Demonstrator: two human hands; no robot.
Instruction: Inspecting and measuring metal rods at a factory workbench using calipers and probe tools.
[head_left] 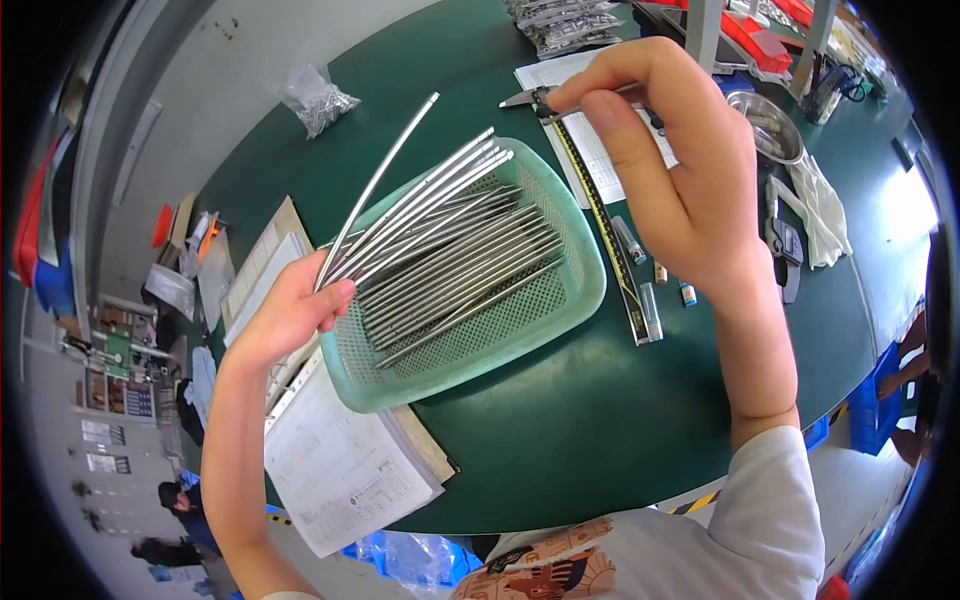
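Observation:
My left hand (283, 312) is closed around a bundle of thin metal rods (415, 195), which fan out up and to the right over a green plastic basket (585, 300). One of these rods stands apart from the bundle and looks slightly bent. More metal rods (465, 275) lie side by side in the basket. My right hand (690, 170) is raised above the far right of the table, thumb and forefinger pinched together. A thin greyish thing shows between those fingers; its kind is unclear. Just beyond the fingertips lies a caliper (518, 98), partly hidden by the hand.
Right of the basket lie a yellow-black ruler (590, 190), small vials (650, 310), a digital gauge (786, 240), a white glove (818, 205) and a metal bowl (770, 125). Papers (345, 460) lie at the near left. Bagged parts (317, 102) sit at the back.

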